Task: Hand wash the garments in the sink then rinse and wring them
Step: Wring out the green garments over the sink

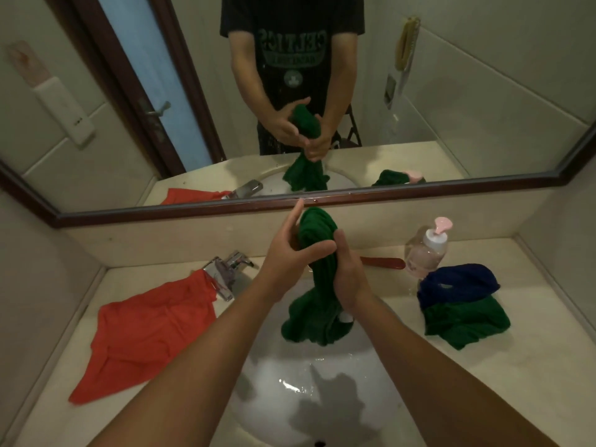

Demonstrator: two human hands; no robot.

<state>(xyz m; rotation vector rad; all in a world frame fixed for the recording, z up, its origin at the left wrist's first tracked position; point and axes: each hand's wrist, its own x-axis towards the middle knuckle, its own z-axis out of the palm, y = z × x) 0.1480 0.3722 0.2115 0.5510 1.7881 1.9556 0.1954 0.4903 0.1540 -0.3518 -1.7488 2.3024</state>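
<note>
Bathroom vanity under a wide mirror [451, 108]: beige tabletop [483, 382] with a white sink [290, 414] sunk in at 6 o'clock, wet and glinting in the bowl. Above the bowl, dead centre, twisted green garment [317, 227], rope-like at the top, loose folds hanging below, clear of the porcelain. Right hand [351, 282] wrapped tight round the middle of the twist, grip clenched on the cloth. Left hand [283, 253] at 11 o'clock of the right, fingers straight and pointing up along the far side of the roll, thumb laid across its near face; grip released, pressing rather than closing. At 9 o'clock, orange garment [145, 333] spread flat on the tabletop, one corner touching the chrome faucet [222, 272]. At 3 o'clock, blue garment [458, 282] heaped on a second green garment [464, 324], both beside the sink's rim. Behind that pile, at 2 o'clock, clear pump bottle [425, 250] with a pink nozzle, upright; just left of it a red handle [383, 262] lying flat, one end hidden behind the right hand.
</note>
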